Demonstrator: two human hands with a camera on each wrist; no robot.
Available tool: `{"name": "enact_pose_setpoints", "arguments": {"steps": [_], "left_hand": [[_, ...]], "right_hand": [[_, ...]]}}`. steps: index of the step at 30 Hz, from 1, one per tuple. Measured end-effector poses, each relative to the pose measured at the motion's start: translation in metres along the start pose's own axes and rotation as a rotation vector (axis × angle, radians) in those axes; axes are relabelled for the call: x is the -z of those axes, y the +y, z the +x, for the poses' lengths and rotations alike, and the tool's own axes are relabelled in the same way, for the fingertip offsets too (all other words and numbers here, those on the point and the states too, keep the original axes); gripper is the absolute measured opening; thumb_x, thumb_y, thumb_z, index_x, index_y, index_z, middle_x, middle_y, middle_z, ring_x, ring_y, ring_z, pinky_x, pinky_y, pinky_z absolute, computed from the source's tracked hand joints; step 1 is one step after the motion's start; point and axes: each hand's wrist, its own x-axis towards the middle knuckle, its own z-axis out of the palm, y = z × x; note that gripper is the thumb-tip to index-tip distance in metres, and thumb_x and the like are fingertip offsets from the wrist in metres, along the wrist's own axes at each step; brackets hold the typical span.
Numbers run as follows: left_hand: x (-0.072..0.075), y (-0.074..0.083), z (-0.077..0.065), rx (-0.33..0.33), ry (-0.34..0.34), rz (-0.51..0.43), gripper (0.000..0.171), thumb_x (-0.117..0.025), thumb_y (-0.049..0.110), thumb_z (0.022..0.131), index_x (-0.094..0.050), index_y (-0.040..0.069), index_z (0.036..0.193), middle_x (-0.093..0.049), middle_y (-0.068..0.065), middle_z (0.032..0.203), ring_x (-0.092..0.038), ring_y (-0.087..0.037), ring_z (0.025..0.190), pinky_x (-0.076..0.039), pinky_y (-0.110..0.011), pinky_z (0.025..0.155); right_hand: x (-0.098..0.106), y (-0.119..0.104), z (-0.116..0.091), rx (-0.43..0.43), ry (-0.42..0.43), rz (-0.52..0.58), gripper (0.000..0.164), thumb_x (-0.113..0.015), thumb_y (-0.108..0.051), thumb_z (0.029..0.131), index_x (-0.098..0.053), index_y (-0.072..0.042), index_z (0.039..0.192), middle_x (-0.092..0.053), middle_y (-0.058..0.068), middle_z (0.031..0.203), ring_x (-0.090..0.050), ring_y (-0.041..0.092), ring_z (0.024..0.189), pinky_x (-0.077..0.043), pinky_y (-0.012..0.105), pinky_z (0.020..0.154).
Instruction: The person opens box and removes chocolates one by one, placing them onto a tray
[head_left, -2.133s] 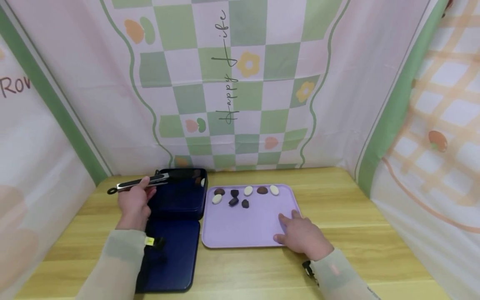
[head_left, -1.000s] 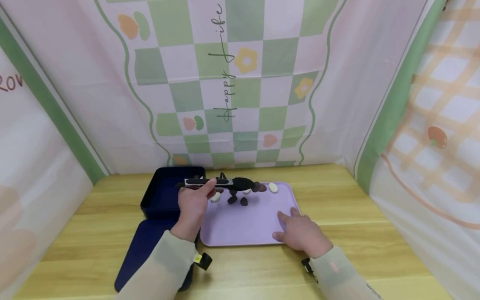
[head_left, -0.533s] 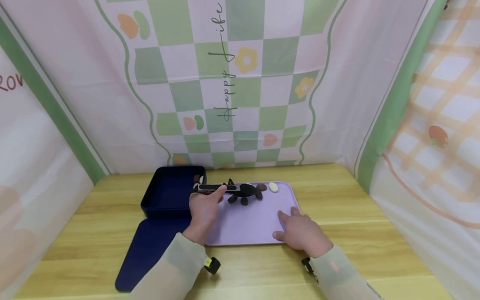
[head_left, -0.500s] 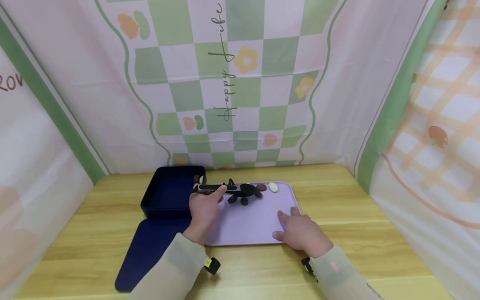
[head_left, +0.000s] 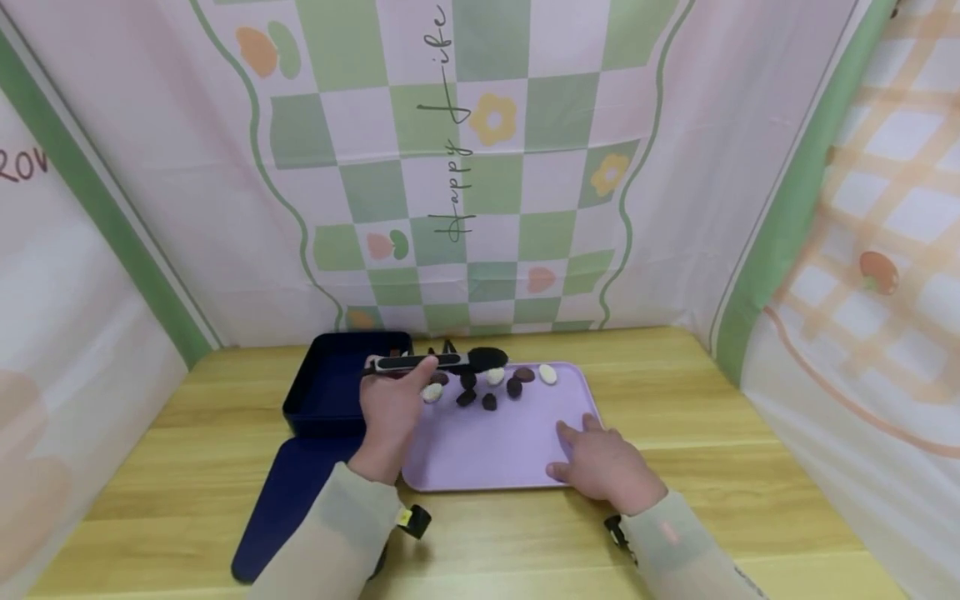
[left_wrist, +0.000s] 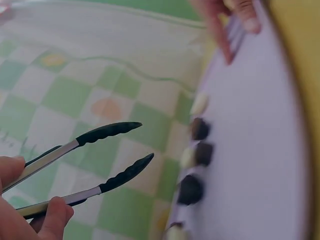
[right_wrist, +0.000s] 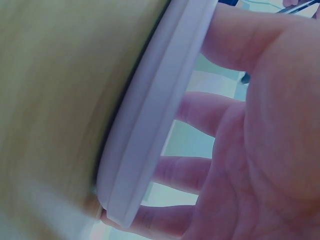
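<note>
My left hand (head_left: 392,410) holds a pair of black-tipped metal tongs (head_left: 416,362) over the back left of a lilac tray (head_left: 480,458). In the left wrist view the tongs' dark tips (left_wrist: 127,172) stand apart with nothing between them. Small pebble-like pieces lie along the tray's back: white ones (head_left: 547,374), brown ones (head_left: 525,375) and near-black ones (head_left: 489,402). One dark brown piece (head_left: 513,387) sits just right of the middle white one. My right hand (head_left: 607,467) rests on the tray's front right corner, fingers spread; the right wrist view shows them over the rim (right_wrist: 150,110).
A navy box (head_left: 330,383) stands left of the tray, with a few small pieces at its back right corner, partly hidden by the tongs. Its flat navy lid (head_left: 288,508) lies in front, partly under my left arm. Printed cloth (head_left: 495,208) hangs behind the wooden table (head_left: 510,542).
My left hand carried the tongs from the box over the tray and let go of a dark brown piece there. The tongs then drew back up and left. My right hand stayed put.
</note>
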Motion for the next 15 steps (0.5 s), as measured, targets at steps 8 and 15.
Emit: {"name": "enact_pose_setpoints", "arguments": {"steps": [8,15], "left_hand": [[0.042,0.026,0.036,-0.013,0.076,-0.055,0.036,-0.088,0.018,0.078,-0.065,0.001,0.101,-0.072,-0.007,0.082,-0.071,-0.022,0.073,-0.058,-0.032,0.074],[0.079,0.030,0.059,-0.080,0.148,-0.104,0.041,-0.089,0.009,0.076,-0.056,0.007,0.100,-0.066,-0.006,0.089,-0.062,-0.019,0.086,-0.052,-0.029,0.079]], "right_hand": [[0.001,-0.001,0.000,0.006,-0.005,-0.004,0.074,-0.067,-0.051,0.091,-0.050,-0.002,0.144,-0.031,0.041,0.146,-0.039,0.069,0.117,-0.037,0.074,0.093],[0.000,-0.001,0.001,0.007,-0.009,-0.008,0.074,-0.067,-0.051,0.091,-0.050,-0.003,0.144,-0.031,0.041,0.146,-0.039,0.069,0.117,-0.038,0.073,0.092]]}}
